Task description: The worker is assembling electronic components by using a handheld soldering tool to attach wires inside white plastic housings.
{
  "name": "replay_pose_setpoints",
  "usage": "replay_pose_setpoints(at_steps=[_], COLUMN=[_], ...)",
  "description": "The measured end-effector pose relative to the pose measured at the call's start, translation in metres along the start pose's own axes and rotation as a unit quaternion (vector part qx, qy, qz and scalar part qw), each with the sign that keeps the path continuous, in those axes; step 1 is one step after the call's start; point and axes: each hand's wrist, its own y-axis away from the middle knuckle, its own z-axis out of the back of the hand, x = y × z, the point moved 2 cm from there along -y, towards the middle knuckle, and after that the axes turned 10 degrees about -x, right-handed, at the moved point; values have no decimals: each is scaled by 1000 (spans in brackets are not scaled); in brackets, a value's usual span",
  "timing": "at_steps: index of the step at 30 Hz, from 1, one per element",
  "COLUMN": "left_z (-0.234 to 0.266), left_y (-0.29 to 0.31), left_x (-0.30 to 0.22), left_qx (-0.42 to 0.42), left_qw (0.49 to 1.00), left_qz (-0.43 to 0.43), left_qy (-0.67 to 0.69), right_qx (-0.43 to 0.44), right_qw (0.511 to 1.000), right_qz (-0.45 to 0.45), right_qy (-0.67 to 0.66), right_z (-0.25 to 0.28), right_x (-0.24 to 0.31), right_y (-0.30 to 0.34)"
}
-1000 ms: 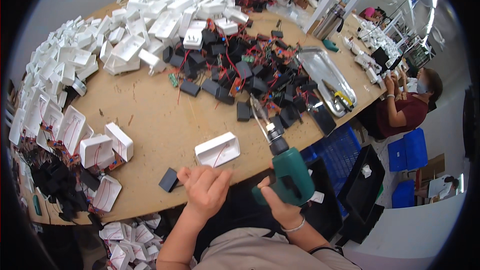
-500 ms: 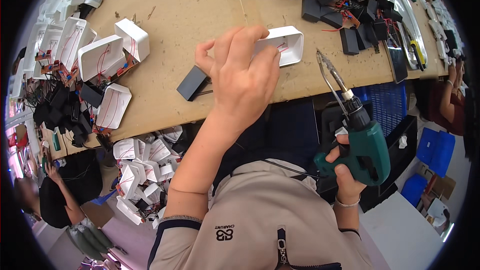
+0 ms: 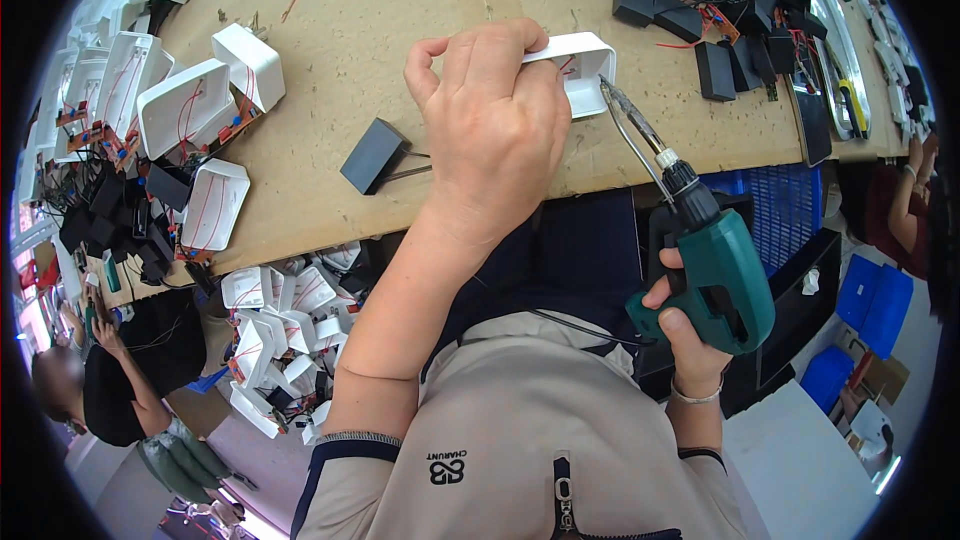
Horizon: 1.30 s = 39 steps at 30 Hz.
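My left hand [image 3: 492, 120] is closed over a white plastic housing [image 3: 592, 106], an open box with a red wire inside. The hand covers much of the housing, including where its fingers press. A black rectangular box [image 3: 374, 155] lies on the bench just left of my wrist, and its dark leads run under the hand. In my right hand [image 3: 690, 330] is a green soldering gun [image 3: 728, 280], gripped by its handle. Its metal tip and the thin tube beside it reach the right rim of the housing; I cannot tell whether they touch it.
White housings [image 3: 185, 105] with red wires and circuit boards crowd the bench's left, beside black boxes [image 3: 120, 210]. More black boxes [image 3: 715, 70] lie at the far right near a metal tray [image 3: 820, 15]. White housings [image 3: 285, 315] are heaped below the bench edge. Other people sit at both sides.
The soldering gun has moved left and slightly up, bringing its tip from beside the white housing to the housing's rim. My left hand and the housing have shifted slightly; the hand stays over it.
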Motion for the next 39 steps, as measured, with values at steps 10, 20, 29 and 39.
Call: replay_pose_setpoints(at_steps=[10,20,29,39], left_z=[-4,-1,-1,-1], left_y=[1,-2,-2,-2], left_x=[1,1,1,2], left_qx=[-10,6,16,14], left_qw=[1000,1000,1000,1000], left_qz=[-3,3,4,2], left_qy=[28,14,10,12], right_qx=[10,11,12,21], right_qw=[1000,1000,999,998], right_qz=[5,-4,-18,-7], right_qy=[3,20,31,52], right_z=[-3,-8,-8,-8], right_x=[-2,1,1,3], right_y=[-8,-16,-18,-19])
